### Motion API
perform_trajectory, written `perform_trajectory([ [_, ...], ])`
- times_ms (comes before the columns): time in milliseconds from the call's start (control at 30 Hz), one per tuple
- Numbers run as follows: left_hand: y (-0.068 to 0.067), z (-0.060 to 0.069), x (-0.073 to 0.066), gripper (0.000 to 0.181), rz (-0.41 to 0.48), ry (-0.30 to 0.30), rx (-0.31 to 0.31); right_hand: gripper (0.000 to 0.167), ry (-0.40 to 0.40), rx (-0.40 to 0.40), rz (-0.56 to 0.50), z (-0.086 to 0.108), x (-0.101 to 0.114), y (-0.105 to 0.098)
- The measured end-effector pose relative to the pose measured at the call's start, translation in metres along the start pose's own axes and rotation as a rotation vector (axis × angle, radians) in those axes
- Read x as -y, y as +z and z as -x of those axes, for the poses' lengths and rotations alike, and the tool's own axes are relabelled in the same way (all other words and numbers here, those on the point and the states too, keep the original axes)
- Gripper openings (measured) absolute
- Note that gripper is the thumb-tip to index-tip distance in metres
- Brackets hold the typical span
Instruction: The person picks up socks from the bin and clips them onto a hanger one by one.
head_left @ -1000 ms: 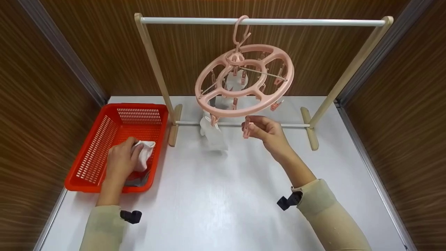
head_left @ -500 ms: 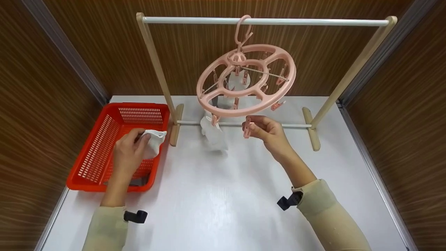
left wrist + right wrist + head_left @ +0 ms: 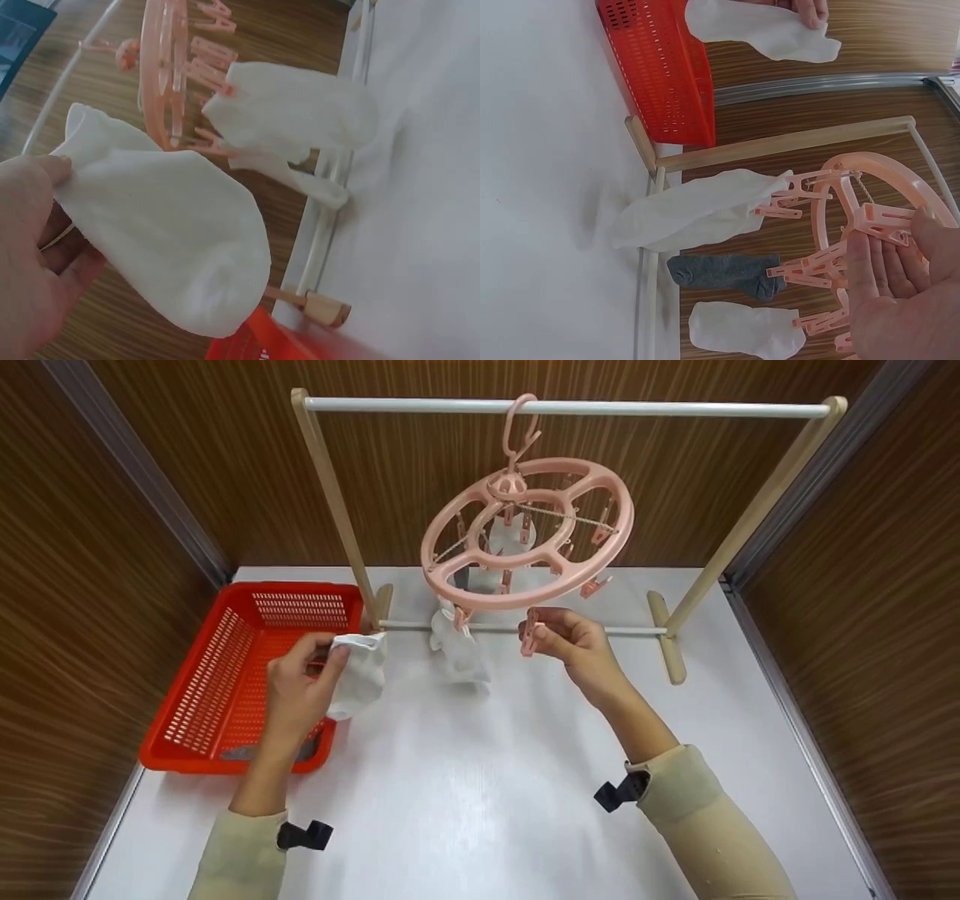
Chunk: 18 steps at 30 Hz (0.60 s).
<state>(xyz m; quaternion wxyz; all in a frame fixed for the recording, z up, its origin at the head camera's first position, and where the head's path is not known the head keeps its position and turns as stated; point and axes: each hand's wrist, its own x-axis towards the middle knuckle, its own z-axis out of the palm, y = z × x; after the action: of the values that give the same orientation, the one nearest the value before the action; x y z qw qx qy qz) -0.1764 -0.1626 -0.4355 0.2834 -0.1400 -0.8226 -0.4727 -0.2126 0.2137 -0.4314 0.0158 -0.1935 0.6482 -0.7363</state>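
Note:
My left hand [image 3: 304,686] pinches a white sock [image 3: 360,676] by its cuff, over the right rim of the red basket [image 3: 180,690]; in the left wrist view the sock [image 3: 180,232] hangs with its toe downward. My right hand [image 3: 581,649] pinches a pink clothespin [image 3: 530,634] below the front rim of the round pink clip hanger [image 3: 517,601]. Clipped on the hanger are a white sock [image 3: 705,210], a grey sock [image 3: 724,274] and another white sock [image 3: 746,330], all plain in the right wrist view.
The hanger hooks over the white bar [image 3: 660,409] of a rack with wooden legs [image 3: 330,495]. A lower white rod [image 3: 630,630] runs between its feet. Something grey [image 3: 240,753] lies in the basket's near end. Wood-patterned panels [image 3: 187,450] enclose the white table.
My left hand has lifted the white sock out of the basket and carried it right, toward the hanger. My right hand stays on the clothespin, hardly moving.

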Motion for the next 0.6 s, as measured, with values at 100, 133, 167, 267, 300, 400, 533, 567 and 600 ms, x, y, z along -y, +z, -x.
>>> perform_trajectory([
  [100,0.005,-0.001,-0.019,0.012,0.042,-0.011,0.015,0.025,-0.007,-0.008,0.000,0.000,0.000,0.000],
  [133,0.007,-0.001,-0.025,0.012,0.059,-0.009,0.020,0.025,-0.009,-0.013,-0.002,0.000,0.000,0.001],
  [167,0.008,-0.001,-0.032,0.011,0.075,-0.005,0.026,0.025,-0.010,-0.017,-0.004,0.000,0.001,0.001],
  [267,0.014,-0.002,-0.048,0.009,0.125,0.020,0.045,0.026,-0.012,-0.029,-0.008,-0.001,0.001,0.001],
  [300,0.016,-0.002,-0.050,0.009,0.138,0.029,0.051,0.026,-0.012,-0.034,-0.011,-0.001,0.001,0.002],
  [400,0.025,-0.002,-0.056,0.007,0.161,0.057,0.066,0.026,-0.017,-0.046,-0.014,0.000,0.001,0.002],
  [533,0.036,0.002,-0.059,0.008,0.157,0.075,0.086,0.025,-0.025,-0.051,-0.013,0.000,0.000,0.003],
  [567,0.038,0.003,-0.060,0.008,0.154,0.075,0.093,0.025,-0.027,-0.052,-0.011,0.000,0.000,0.004],
  [600,0.041,0.004,-0.061,0.008,0.153,0.073,0.102,0.025,-0.028,-0.053,-0.008,0.000,0.000,0.004],
])
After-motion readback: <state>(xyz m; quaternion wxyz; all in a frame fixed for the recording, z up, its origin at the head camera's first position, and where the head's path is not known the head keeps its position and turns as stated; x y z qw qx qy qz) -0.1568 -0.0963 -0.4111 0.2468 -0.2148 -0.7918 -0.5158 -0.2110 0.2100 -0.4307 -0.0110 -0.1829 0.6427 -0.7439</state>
